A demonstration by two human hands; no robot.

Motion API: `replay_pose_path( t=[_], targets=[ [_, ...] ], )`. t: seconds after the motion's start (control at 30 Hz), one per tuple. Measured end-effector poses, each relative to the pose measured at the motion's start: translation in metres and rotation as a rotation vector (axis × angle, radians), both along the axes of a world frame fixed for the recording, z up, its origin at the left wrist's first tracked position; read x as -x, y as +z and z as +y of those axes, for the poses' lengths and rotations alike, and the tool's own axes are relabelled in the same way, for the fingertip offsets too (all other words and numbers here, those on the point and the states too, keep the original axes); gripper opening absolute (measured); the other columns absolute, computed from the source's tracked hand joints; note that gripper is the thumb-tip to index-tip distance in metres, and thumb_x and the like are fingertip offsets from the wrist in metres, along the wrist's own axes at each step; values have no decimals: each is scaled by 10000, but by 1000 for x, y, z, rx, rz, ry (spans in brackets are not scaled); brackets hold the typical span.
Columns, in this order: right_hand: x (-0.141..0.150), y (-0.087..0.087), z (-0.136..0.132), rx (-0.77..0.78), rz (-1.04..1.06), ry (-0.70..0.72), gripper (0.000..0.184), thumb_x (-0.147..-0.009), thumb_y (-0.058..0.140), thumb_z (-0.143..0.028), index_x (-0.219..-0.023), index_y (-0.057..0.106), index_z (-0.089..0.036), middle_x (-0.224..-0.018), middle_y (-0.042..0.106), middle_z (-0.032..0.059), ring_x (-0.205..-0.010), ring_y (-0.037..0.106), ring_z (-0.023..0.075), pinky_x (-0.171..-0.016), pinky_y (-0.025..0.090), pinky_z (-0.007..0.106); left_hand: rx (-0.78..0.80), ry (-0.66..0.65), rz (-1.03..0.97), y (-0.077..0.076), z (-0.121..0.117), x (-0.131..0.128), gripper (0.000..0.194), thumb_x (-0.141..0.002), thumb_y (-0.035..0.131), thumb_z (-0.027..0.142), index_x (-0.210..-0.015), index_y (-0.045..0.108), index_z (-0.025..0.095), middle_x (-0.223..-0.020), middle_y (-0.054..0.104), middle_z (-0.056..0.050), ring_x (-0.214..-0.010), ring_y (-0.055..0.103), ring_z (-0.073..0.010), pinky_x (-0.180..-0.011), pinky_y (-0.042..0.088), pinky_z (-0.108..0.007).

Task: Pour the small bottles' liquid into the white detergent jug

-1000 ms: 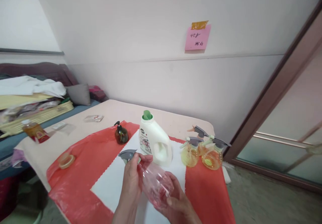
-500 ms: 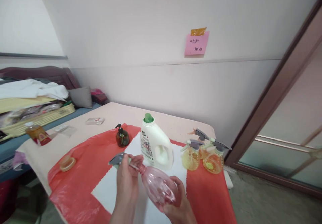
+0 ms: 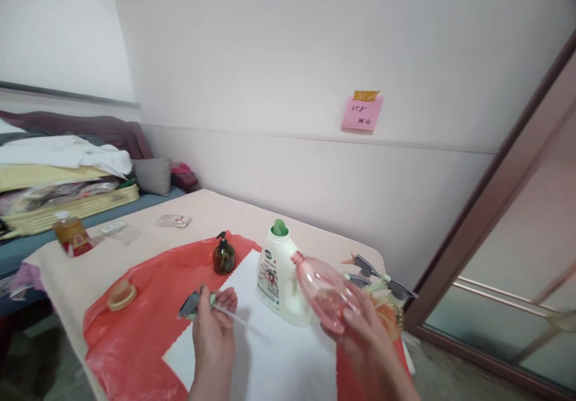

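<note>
In the head view, the left hand (image 3: pixel 213 326) has its thumb and some fingers closed on the spray head (image 3: pixel 194 304), and its thin tube (image 3: pixel 236 317) points toward the right; the right hand (image 3: pixel 365 329) has its fingers around the pink bottle (image 3: pixel 326 290), which is tilted, neck up and to the left, beside the jug (image 3: pixel 273 275); the jug stands on the white sheet (image 3: pixel 274 365); the pump bottle (image 3: pixel 224 259) stands on the red sheet (image 3: pixel 148 305), over the tabletop (image 3: pixel 243 212).

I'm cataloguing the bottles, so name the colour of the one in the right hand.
The bottle is translucent pink, clearest in the head view.
</note>
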State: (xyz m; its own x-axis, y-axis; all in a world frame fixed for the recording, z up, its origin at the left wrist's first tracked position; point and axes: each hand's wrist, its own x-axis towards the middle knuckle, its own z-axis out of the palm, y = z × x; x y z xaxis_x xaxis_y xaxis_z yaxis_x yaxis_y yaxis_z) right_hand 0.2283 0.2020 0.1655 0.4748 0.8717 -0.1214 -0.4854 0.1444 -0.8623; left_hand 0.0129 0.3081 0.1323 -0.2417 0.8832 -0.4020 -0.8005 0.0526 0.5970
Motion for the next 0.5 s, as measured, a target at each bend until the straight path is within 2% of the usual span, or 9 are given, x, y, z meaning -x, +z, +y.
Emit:
replay_pose_path(
  t=[0.1, 0.17, 0.33, 0.5],
  targets=[
    [-13, 50, 17, -18, -235, 13, 652, -659, 798, -404, -1231, 499, -314, -1287, 558, 66, -1058, 613, 249, -787, 520, 363, 20, -50, -69, 3, -5, -6, 259, -835, 627, 425, -732, 545, 202, -740, 678, -31, -728, 649, -131, -786, 513, -281],
    [-20, 71, 31, -16, -380, 38, 615, -690, 773, -409, -1233, 503, -306, -1250, 564, 61, -1013, 613, 230, -756, 527, 351, 17, -64, -85, 5, -6, -6, 251, -842, 624, 410, -728, 550, 200, -737, 684, -34, -731, 652, -128, -786, 509, -271],
    [-32, 94, 67, 72, -721, 13, 669, -682, 756, -467, -1271, 479, -311, -1190, 555, 72, -929, 609, 229, -741, 528, 383, 24, -69, -98, 8, -7, -2, 250, -842, 627, 407, -727, 555, 197, -724, 690, -36, -714, 655, -125, -773, 510, -259],
    [-34, 116, 81, 152, -991, 40, 718, -648, 757, -502, -1292, 498, -322, -1192, 568, 84, -865, 615, 244, -755, 493, 430, 20, -72, -114, 8, -7, -1, 235, -847, 622, 383, -737, 555, 187, -730, 687, -43, -699, 659, -124, -737, 521, -249]
  ],
)
